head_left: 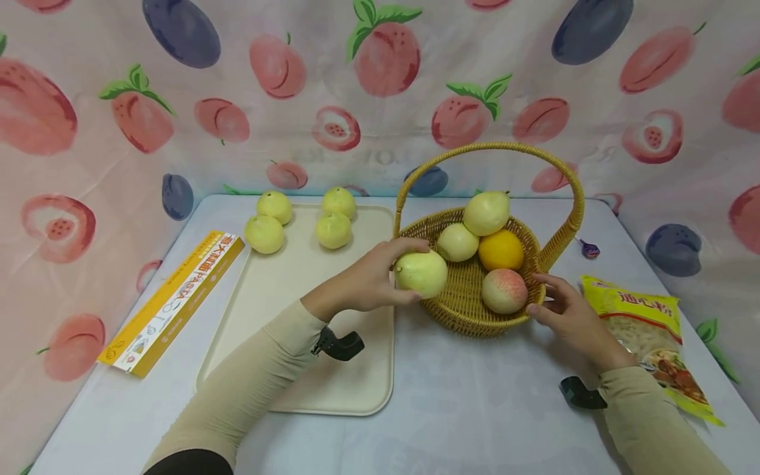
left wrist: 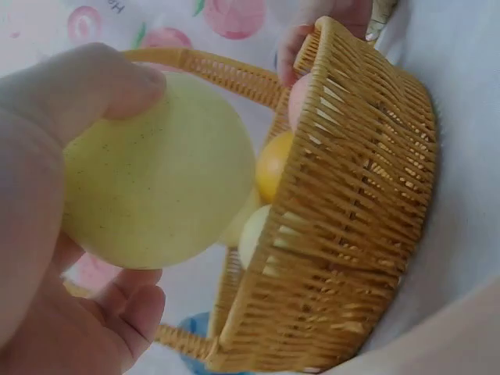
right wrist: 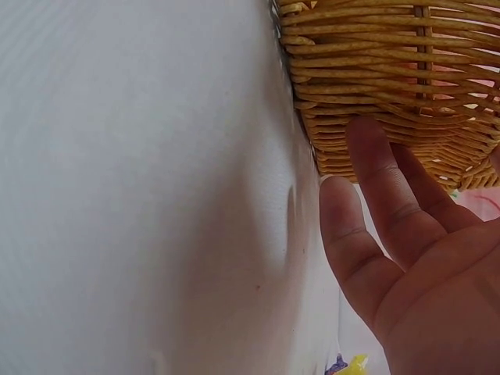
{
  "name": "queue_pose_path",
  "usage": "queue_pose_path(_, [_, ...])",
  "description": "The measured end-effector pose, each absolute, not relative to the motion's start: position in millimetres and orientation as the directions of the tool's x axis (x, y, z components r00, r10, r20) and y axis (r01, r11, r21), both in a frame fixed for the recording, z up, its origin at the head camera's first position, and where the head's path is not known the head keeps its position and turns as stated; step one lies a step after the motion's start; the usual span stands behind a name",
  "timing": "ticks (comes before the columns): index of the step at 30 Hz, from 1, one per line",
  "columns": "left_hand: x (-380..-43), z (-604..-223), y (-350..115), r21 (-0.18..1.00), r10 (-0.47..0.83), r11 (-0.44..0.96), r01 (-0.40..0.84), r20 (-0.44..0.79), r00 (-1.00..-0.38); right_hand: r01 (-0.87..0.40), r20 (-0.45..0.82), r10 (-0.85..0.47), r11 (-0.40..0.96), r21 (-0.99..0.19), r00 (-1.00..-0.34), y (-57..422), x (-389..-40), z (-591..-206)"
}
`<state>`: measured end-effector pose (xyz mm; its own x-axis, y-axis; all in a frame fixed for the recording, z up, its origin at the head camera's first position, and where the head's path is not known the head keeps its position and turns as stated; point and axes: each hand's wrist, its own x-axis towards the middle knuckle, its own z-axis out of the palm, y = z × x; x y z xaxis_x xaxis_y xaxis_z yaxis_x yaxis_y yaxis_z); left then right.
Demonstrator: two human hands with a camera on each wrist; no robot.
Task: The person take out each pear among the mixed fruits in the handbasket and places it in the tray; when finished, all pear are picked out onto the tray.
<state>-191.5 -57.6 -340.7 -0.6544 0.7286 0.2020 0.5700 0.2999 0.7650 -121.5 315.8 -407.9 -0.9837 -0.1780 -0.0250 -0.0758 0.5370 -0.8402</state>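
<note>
A pale green pear (head_left: 423, 274) is held in the left hand (head_left: 371, 274), gripped between the thumb and the fingers, at the left edge of the basket (head_left: 472, 324). Whether the rim is touched by the pear cannot be told. The far side of the basket is met by the right hand (head_left: 570, 323): its fingers are stretched loosely against the woven wall rather than clenched, as is seen from the right wrist.

Inside the basket, another pear (head_left: 487, 212) is set at the back, with a smaller pale fruit (head_left: 457, 243) and an orange (head_left: 501, 251) touching it from the front. A peach (head_left: 505, 291) is placed nearer the right hand, and the tall handle (head_left: 489, 146) is arched over the back.

To the left, four more pale fruits (head_left: 334, 229) are grouped in two pairs at the far end of a cream tray (head_left: 267, 284). A pasta box (head_left: 172, 303) is laid slantwise beside the tray. To the right, a bag of pasta (head_left: 638, 326) is partly covered by the right arm, and a wrapped lollipop (head_left: 590, 249) is seen behind it. Everything is backed by a fruit-printed cloth (head_left: 380, 165).
</note>
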Motion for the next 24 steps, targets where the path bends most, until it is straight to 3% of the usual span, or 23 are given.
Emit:
queue_pose_path(7, [-181, -341, -92, 0.770, 0.674, 0.335, 0.544, 0.207, -0.709, -0.024, -0.076, -0.154, 0.560, -0.828, -0.985, 316, -124, -409])
queue_pose_path(15, [-181, -348, -141, 0.784, 0.572, 0.458, 0.418, 0.100, -0.814, -0.107, 0.004, -0.189, 0.538, -0.836, -0.982, 317, -122, -412])
queue_pose_path(24, [-184, -359, -188, 0.762, 0.469, 0.546, 0.348, 0.066, -0.881, -0.080, -0.023, -0.173, 0.562, -0.823, -0.985, 316, -122, -409])
